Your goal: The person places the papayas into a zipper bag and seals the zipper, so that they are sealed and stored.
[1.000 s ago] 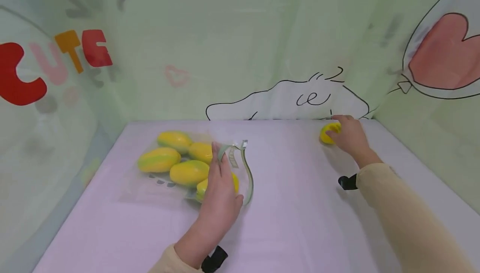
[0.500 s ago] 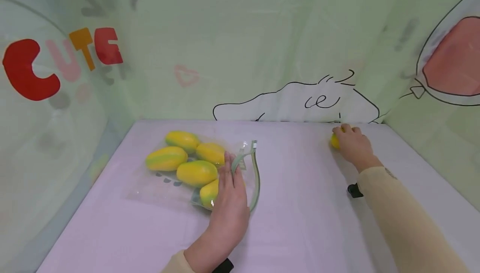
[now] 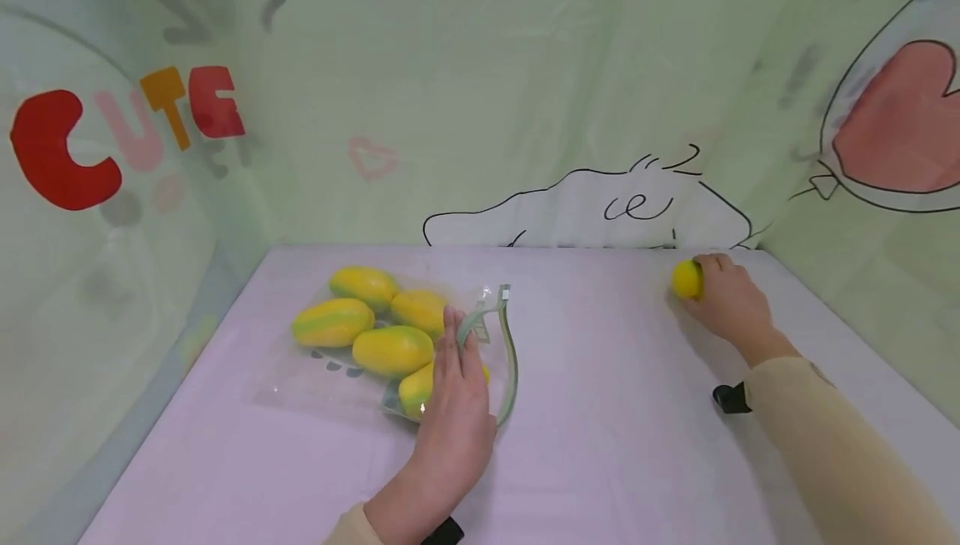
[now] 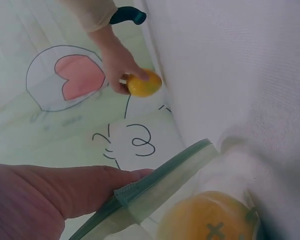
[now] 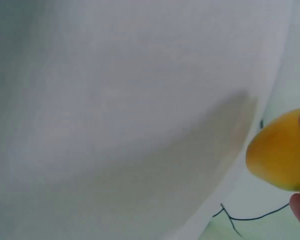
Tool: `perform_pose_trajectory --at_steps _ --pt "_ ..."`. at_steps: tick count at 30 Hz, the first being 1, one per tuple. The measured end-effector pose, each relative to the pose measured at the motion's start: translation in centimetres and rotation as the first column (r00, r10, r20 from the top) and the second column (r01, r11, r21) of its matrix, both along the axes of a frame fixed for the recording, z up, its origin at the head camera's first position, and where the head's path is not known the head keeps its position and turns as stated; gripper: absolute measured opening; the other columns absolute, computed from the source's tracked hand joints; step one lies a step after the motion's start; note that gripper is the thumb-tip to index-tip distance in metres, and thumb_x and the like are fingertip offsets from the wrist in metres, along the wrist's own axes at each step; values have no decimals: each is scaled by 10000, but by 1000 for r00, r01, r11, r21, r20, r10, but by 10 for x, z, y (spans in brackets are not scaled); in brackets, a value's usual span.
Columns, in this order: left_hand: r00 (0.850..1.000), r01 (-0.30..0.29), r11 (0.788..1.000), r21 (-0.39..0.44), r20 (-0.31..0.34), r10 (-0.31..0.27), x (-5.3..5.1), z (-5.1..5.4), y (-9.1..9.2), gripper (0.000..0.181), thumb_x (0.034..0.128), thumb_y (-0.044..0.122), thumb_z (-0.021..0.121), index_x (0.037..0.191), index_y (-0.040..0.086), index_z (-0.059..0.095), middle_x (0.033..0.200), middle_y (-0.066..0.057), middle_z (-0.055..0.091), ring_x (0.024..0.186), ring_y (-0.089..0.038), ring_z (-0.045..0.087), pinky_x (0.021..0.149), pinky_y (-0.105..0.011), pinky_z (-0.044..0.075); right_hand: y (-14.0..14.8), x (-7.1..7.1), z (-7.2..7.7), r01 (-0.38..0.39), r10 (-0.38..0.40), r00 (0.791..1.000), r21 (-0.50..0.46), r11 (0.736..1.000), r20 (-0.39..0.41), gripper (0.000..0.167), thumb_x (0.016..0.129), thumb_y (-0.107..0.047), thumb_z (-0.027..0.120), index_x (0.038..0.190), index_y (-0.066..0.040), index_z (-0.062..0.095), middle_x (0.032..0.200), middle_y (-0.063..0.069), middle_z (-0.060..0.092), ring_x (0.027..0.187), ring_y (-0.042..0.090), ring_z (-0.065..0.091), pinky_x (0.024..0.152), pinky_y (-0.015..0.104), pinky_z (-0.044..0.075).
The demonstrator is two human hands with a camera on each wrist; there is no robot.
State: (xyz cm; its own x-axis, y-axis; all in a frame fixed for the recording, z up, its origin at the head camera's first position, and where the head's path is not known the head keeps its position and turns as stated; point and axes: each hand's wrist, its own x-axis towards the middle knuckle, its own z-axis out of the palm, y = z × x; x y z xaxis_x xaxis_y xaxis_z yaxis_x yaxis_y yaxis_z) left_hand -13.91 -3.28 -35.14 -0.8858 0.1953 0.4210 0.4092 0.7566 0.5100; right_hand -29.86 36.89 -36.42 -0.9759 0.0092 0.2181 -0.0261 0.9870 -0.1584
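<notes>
A clear zip bag with a green-edged opening (image 3: 509, 362) lies on the left half of the table, with several yellow-green mangoes (image 3: 393, 351) inside. My left hand (image 3: 454, 424) lies at the bag's mouth, fingers straight and side by side; in the left wrist view its thumb touches the green strip (image 4: 160, 172). At the back right, my right hand (image 3: 727, 299) grips a single yellow mango (image 3: 687, 279). The right wrist view shows that mango (image 5: 282, 150) between fingertips, above the cloth and its shadow.
The table has a pale lilac cloth (image 3: 600, 412). Green fabric walls (image 3: 480, 70) stand at its back and sides, with a printed "CUTE" at the left and a balloon with a heart (image 3: 896, 124) at the right. Bare cloth lies between the bag and my right hand.
My right hand has closed round the single mango and shifted slightly right with it. My left hand stays at the bag's opening. The head view has shifted a little.
</notes>
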Motion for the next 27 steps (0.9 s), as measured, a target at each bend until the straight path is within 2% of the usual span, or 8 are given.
perform_pose_trajectory --at_steps 7,11,13,15,18,21,25,27 --pt "1000 -6 1000 4 1 6 -1 1 -1 889 672 -232 721 1474 -180 340 1667 -325 104 1519 -491 247 1086 -465 481 -5 18 10 -76 52 993 -247 966 -103 702 946 -188 707 1428 185 359 1355 411 409 1136 531 432 990 687 432" --pt "1000 -7 1000 23 9 7 -1 1 -1 907 665 -244 709 1484 -174 325 1671 -317 101 1516 -492 257 1063 -462 501 -10 29 16 -109 71 990 -357 928 -118 712 979 -288 693 1447 155 390 1365 366 430 1166 491 467 905 248 559" --pt "1000 -3 1000 29 12 2 -1 1 -1 926 660 -249 706 1494 -171 310 1674 -314 93 1517 -490 253 1054 -463 507 -13 35 20 -113 73 991 -411 904 -113 720 989 -337 675 1462 131 400 1385 343 434 1197 480 474 803 26 463" --pt "1000 -1 1000 30 15 0 -1 2 -1 945 658 -247 709 1504 -167 296 1676 -311 84 1520 -486 250 1063 -465 499 -16 42 24 -110 72 992 -455 884 -100 725 1002 -376 646 1483 106 396 1407 331 434 1227 491 474 723 -75 337" --pt "1000 -1 1000 28 21 1 -1 2 -1 972 657 -235 737 1513 -163 283 1679 -308 76 1525 -476 246 1078 -467 487 -21 52 29 -101 68 994 -493 864 -83 713 1024 -400 600 1520 62 379 1444 325 437 1249 496 480 718 -55 353" --pt "1000 0 1000 28 23 -1 -1 2 -1 985 653 -223 765 1511 -164 285 1679 -307 71 1528 -472 241 1101 -475 465 -24 61 33 -83 59 996 -541 837 -62 702 1039 -421 564 1556 6 356 1458 264 456 1180 308 551 728 -27 390" --pt "1000 4 999 34 17 -4 0 2 0 990 649 -222 772 1508 -166 284 1678 -311 72 1531 -468 235 1119 -487 444 -27 69 32 -117 101 993 -645 755 -62 663 1048 -399 553 1561 -27 359 1315 -3 539 991 -15 562 792 19 477" --pt "1000 3 999 37 15 -4 0 2 0 986 647 -228 763 1507 -168 285 1674 -318 83 1528 -473 240 1122 -490 442 -30 73 30 -155 148 987 -688 709 -70 630 1058 -364 546 1549 -13 366 1222 -129 550 959 -71 586 817 47 507"
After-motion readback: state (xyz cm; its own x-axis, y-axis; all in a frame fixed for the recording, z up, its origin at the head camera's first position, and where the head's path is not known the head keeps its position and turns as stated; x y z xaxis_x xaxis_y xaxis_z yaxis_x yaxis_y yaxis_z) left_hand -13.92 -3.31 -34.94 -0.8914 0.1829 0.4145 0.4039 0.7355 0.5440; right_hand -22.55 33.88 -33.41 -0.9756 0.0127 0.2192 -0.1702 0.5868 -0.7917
